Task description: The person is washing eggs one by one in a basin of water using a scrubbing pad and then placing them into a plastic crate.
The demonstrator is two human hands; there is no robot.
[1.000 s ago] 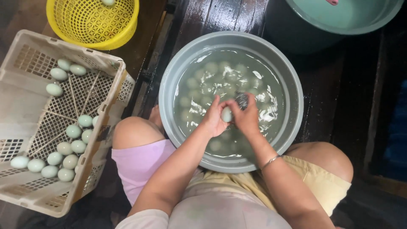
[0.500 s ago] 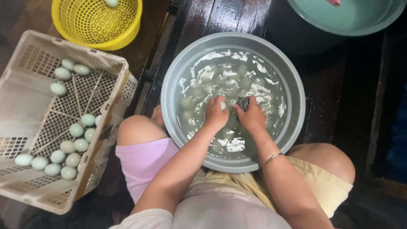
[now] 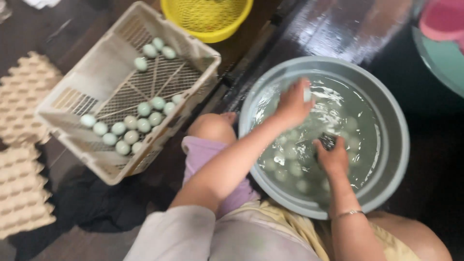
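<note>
Head camera view looks down on a round grey plastic basin (image 3: 396,125) filled with water, in which many pale eggs (image 3: 290,152) lie submerged, blurred by ripples and glare. At the far left part of the water the left hand (image 3: 292,104) is raised just above the surface with its fingers curled around a pale egg (image 3: 307,92), only a small part of which shows past the fingertips. Nearer and to the right, the right hand (image 3: 332,157) sits in the water, closed on a small dark scrubbing pad (image 3: 327,140) that sticks out beyond the fingers; a thin silver bracelet (image 3: 349,213) circles that wrist. The two hands are apart from each other. Left of the basin, a bare knee (image 3: 210,128) and the hem of purple shorts (image 3: 203,154) press close to the rim. Further left stands a cream plastic lattice crate (image 3: 72,104), tilted in the frame, holding two groups of pale green eggs (image 3: 130,125): a larger cluster toward its near corner and three near its far corner. Beyond the crate, at the far edge, sits a yellow plastic mesh basket (image 3: 212,19). Grey moulded cardboard egg trays (image 3: 21,193) lie on the dark wet floor (image 3: 328,29) at the far left. A teal basin (image 3: 444,63) shows at the far right corner.
</note>
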